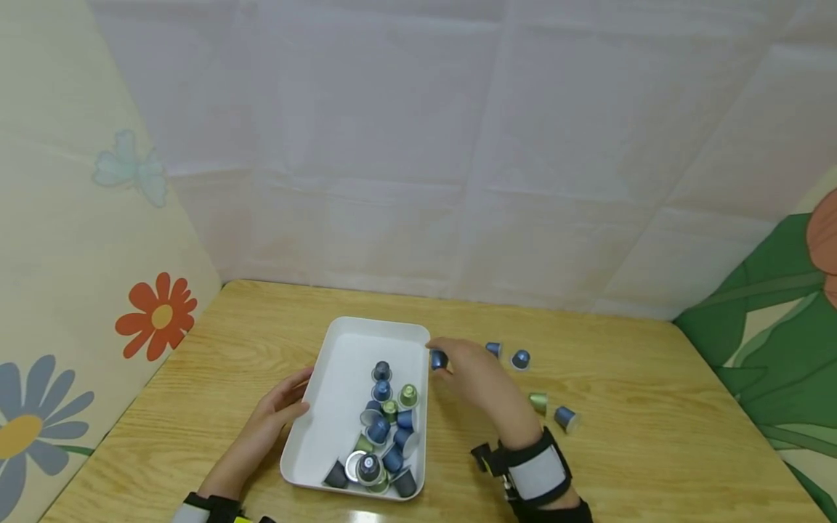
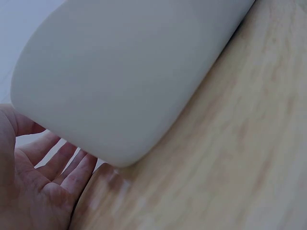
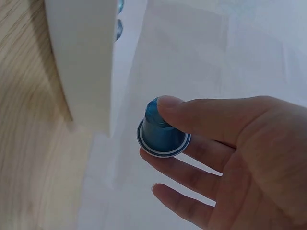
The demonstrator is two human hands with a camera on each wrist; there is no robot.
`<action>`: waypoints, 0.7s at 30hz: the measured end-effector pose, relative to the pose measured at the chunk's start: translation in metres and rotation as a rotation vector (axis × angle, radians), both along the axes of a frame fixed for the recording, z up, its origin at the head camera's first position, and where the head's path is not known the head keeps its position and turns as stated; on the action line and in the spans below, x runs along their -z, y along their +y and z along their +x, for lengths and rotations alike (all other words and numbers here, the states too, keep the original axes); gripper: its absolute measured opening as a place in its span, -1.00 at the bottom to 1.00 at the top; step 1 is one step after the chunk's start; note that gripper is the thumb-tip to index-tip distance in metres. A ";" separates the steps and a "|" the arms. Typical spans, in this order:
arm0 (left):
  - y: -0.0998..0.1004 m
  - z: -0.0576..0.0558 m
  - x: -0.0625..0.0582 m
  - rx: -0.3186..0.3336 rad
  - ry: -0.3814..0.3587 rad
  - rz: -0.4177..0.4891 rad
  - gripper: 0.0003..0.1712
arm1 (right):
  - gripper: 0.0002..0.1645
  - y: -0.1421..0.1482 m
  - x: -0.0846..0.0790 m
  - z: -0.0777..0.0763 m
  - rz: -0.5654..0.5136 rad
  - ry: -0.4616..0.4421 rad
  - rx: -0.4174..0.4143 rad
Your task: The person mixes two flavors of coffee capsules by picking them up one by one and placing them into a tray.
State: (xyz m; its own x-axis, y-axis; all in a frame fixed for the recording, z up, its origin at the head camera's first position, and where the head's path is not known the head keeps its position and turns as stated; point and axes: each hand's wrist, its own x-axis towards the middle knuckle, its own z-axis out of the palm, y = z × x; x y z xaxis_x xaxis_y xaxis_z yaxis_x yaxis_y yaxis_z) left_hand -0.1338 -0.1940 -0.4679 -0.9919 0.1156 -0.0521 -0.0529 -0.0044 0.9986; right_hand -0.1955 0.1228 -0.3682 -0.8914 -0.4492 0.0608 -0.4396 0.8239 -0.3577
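Observation:
In the head view, my right hand (image 1: 472,372) holds a blue coffee capsule (image 1: 439,359) just outside the right wall of a white tray (image 1: 349,341). Seen from the right wrist, the thumb lies on the narrow top of the blue capsule (image 3: 162,136), and fingers support it from behind. Its wide rim faces downward. My left hand (image 1: 280,404) rests against the tray's left side, fingers fairly straight. From the left wrist, the white wall (image 2: 110,86) hides the fingertips. Blue, green and dark capsules (image 1: 378,430) lie jumbled in the tray's nearer half.
On the wooden table, right of the tray, lie a blue capsule (image 1: 520,359), another partly hidden blue one (image 1: 493,349), a green capsule (image 1: 538,402) and a further blue one (image 1: 565,418). A white cloth (image 1: 366,181) hangs behind the table; patterned cloths flank it.

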 end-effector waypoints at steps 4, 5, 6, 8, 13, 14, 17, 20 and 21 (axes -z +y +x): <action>0.000 0.000 0.000 0.008 -0.007 0.008 -0.31 | -0.53 -0.006 -0.005 0.006 -0.001 0.023 -0.025; 0.000 0.000 0.000 0.010 -0.008 0.010 -0.30 | -0.54 -0.007 -0.006 0.008 -0.001 0.027 -0.032; 0.000 0.000 0.000 0.011 -0.009 0.011 -0.30 | -0.55 -0.009 -0.006 0.009 -0.002 0.030 -0.043; -0.001 0.000 0.000 0.015 -0.012 0.016 -0.30 | -0.56 -0.012 -0.007 0.013 -0.001 0.030 -0.064; -0.001 0.000 -0.001 0.017 -0.009 0.014 -0.30 | -0.54 -0.020 -0.006 0.019 -0.005 0.047 -0.133; -0.001 0.000 -0.001 0.017 -0.011 0.013 -0.30 | -0.54 -0.021 -0.006 0.020 -0.001 0.060 -0.147; -0.001 0.000 -0.001 0.014 -0.016 0.010 -0.30 | -0.54 -0.025 -0.005 0.023 0.022 0.098 -0.186; -0.001 0.000 -0.001 0.013 -0.013 0.003 -0.30 | -0.55 -0.030 -0.006 0.027 0.070 0.108 -0.207; -0.001 0.000 -0.001 0.014 -0.012 0.002 -0.30 | -0.55 -0.032 -0.007 0.028 0.085 0.110 -0.214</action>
